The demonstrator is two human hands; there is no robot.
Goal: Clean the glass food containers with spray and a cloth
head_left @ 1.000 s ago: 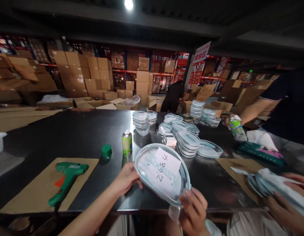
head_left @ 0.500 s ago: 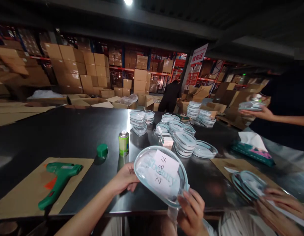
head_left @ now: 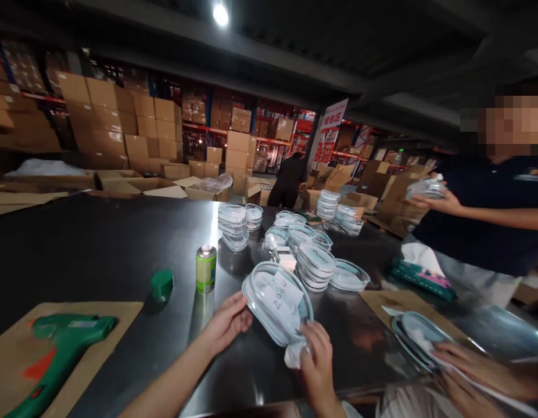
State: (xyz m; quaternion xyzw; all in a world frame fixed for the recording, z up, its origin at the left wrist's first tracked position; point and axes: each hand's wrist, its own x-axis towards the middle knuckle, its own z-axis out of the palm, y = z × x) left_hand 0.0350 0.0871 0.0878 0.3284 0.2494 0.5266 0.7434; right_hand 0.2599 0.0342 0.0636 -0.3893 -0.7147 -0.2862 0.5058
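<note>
My left hand [head_left: 228, 323] grips the left rim of a clear oval lid [head_left: 275, 302] with a pale blue seal. A white paper note [head_left: 283, 291] with handwritten digits lies on the lid. My right hand [head_left: 316, 360] holds the lid's lower right edge together with a crumpled white cloth [head_left: 295, 353]. The lid is tilted above the dark table [head_left: 99, 244].
A green spray can [head_left: 205, 267] and its green cap [head_left: 161, 284] stand left of the lid. A green glue gun [head_left: 55, 342] lies on cardboard. Stacks of clear lids [head_left: 315, 264] sit behind. A co-worker's hands [head_left: 465, 360] wipe a lid at right; another person [head_left: 491, 215] stands holding a lid.
The lid has tipped flatter and moved further out over the table. My right hand now bunches the cloth against its edge. The standing person's hand has risen with a lid.
</note>
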